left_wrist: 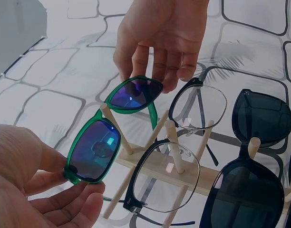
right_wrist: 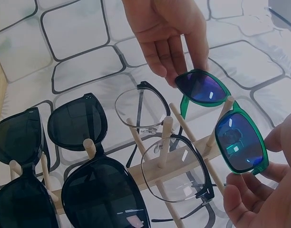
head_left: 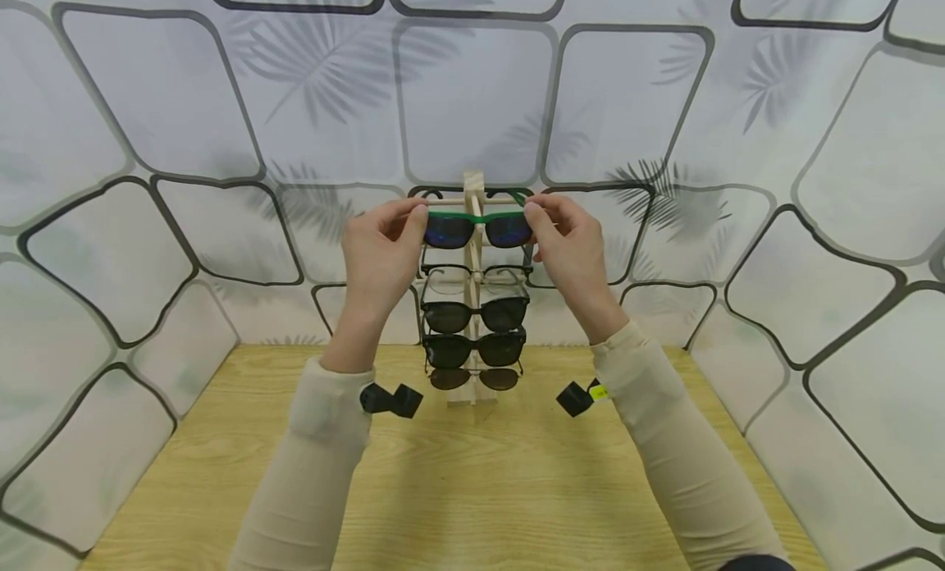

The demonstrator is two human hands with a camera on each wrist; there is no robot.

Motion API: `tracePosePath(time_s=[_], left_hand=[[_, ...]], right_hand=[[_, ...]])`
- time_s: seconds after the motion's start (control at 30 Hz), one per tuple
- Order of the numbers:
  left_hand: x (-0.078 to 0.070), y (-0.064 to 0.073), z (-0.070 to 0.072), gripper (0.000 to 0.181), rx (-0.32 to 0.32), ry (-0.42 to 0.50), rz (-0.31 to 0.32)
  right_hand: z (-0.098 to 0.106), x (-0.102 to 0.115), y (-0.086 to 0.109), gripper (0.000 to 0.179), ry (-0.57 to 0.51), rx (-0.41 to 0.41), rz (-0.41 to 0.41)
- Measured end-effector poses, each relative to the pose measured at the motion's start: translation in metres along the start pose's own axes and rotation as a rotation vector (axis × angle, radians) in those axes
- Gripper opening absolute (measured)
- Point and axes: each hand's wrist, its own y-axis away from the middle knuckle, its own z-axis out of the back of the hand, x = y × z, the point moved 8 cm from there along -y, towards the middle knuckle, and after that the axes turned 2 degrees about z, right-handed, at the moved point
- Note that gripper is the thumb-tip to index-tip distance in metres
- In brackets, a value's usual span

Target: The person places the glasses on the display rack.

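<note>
A pair of green-framed sunglasses (head_left: pixel 449 230) with bluish mirrored lenses is at the top of a wooden eyewear stand (head_left: pixel 474 182). My left hand (head_left: pixel 385 258) pinches its left end between thumb and fingers, and my right hand (head_left: pixel 574 255) grips the right end the same way. In the left wrist view the green bridge lies right at the tip of a wooden peg (left_wrist: pixel 105 110). Just below hang clear glasses (right_wrist: pixel 198 164) with dark upper rims. Under them come two pairs of black sunglasses (head_left: pixel 446 317), and thin-rimmed brownish sunglasses (head_left: pixel 450 379) hang lowest.
The stand rises from a light wood table (head_left: pixel 472 489) near its back edge. Patterned wall panels (head_left: pixel 472 103) enclose the back and both sides. Small black camera pieces (head_left: pixel 406 400) stick out inward from both sleeves.
</note>
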Motion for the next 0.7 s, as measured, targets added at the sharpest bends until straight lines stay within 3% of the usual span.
tracePosePath(time_s=[0.7], left_hand=[[0.0028,-0.0008,-0.0010,0.026,0.007,-0.008,-0.007]], right_hand=[[-0.0006,-0.0011,0.0000,0.035,0.003,0.003,0.008]])
